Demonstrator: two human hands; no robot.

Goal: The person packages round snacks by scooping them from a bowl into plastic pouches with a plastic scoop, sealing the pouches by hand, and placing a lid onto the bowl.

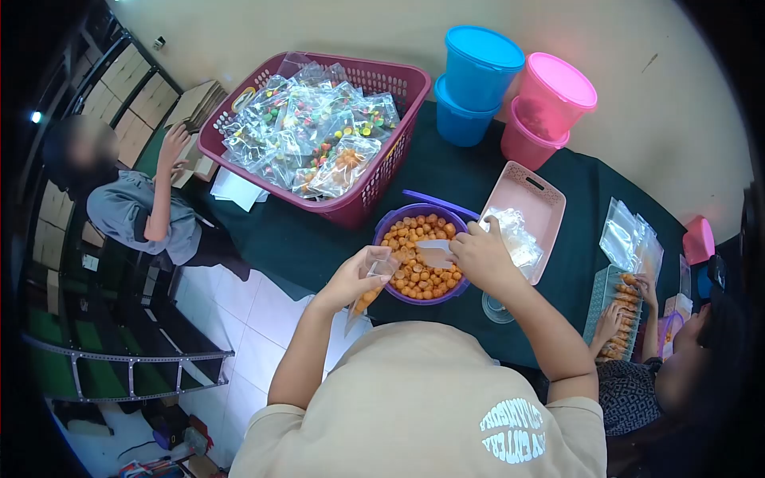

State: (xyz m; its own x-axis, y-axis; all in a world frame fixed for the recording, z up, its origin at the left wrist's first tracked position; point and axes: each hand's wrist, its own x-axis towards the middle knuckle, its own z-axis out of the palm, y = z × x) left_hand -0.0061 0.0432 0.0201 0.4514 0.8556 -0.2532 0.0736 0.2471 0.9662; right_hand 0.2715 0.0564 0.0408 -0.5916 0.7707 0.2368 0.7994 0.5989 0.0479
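A purple tub (381,231) full of round orange snack balls (422,280) sits on the dark green cloth in front of me. At its left side, my left hand (358,275) is closed on a clear plastic bag (368,298), which has some orange snacks in its lower part. My right hand (488,253) reaches over the tub's right rim, its fingers wrapped round a translucent scoop (435,253). The scoop's blade lies over the snack balls, pointing toward the bag. A purple lid (441,204) shows partly behind the tub.
A maroon basket (362,191) heaped with filled bags stands behind left. Blue tubs (482,72) and pink tubs (558,88) are stacked at the wall. Right are a pink tray (550,211) with clear bags and a co-worker's green basket (603,296). Another person (151,211) stands left.
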